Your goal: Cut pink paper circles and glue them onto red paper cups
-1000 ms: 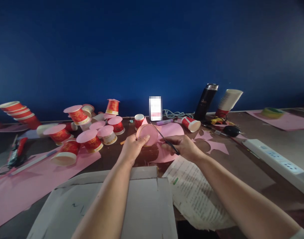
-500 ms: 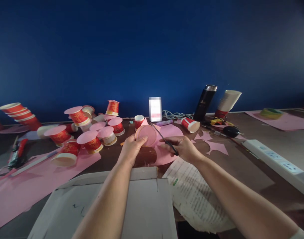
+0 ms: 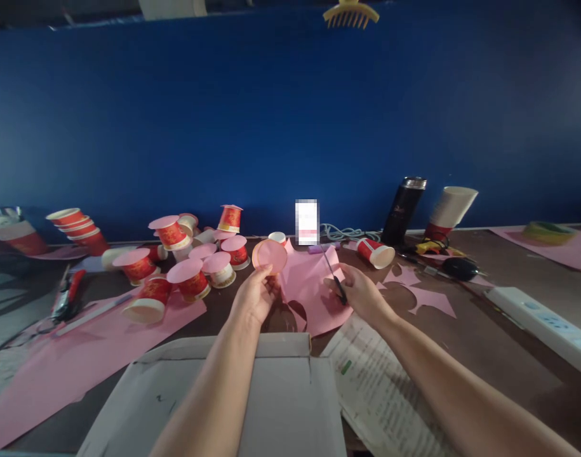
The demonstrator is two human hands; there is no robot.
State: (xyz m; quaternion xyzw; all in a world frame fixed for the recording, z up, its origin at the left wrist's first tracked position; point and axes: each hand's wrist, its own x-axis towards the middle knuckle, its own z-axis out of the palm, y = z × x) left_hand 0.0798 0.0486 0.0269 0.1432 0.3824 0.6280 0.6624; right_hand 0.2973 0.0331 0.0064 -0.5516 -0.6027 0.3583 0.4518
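Observation:
My left hand holds a paper cup capped with a pink paper disc, the disc turned toward me. My right hand grips black scissors, blades pointing up and away, a short way right of the cup. Between and under both hands lies a pink paper sheet with round holes cut from it.
Several red paper cups with pink lids crowd the table's left, on a long pink sheet. An open cardboard box and printed paper lie near me. A black flask, a fallen cup, pink offcuts and a power strip are at right.
The view has tilted upward, showing more wall. My left hand has raised the pink-capped cup, and my right hand has swung the scissors more upright and apart from it.

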